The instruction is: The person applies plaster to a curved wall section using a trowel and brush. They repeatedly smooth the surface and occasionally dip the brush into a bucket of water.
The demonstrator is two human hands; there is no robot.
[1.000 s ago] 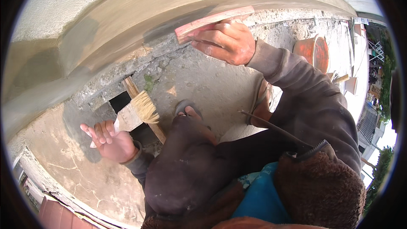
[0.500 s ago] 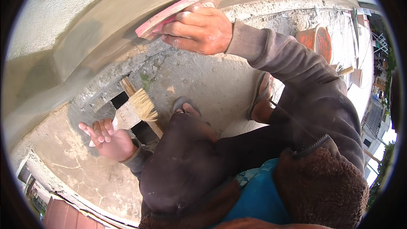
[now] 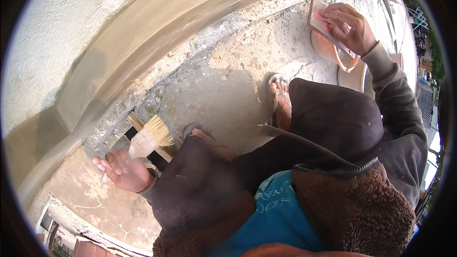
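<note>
Away from the wall, at the upper right, my right hand (image 3: pixel 352 28) is closed around the pinkish-red handle of a plastering float (image 3: pixel 320 20). The float's flat board is tilted and appears above an orange bucket (image 3: pixel 323 45); whether they touch I cannot tell. Low on the left, my left hand (image 3: pixel 126 173) has its fingers curled around the pale handle of a wide brush (image 3: pixel 159 132). The brush's straw-coloured bristles point up and to the right. Behind the fingers, most of the handle is hidden.
A curved band of smooth grey plaster (image 3: pixel 157 43) runs along the wall (image 3: pixel 76 24). Below lies rough concrete ground (image 3: pixel 219 100) with wood strips (image 3: pixel 135 121) and dark openings near the brush. My sandalled feet stand close by. Beside the orange bucket is another pale container (image 3: pixel 351 77).
My right hand has carried the float off the plaster band, rightward to the orange bucket. The left hand keeps its hold on the brush. The view has shifted, and my right knee now shows.
</note>
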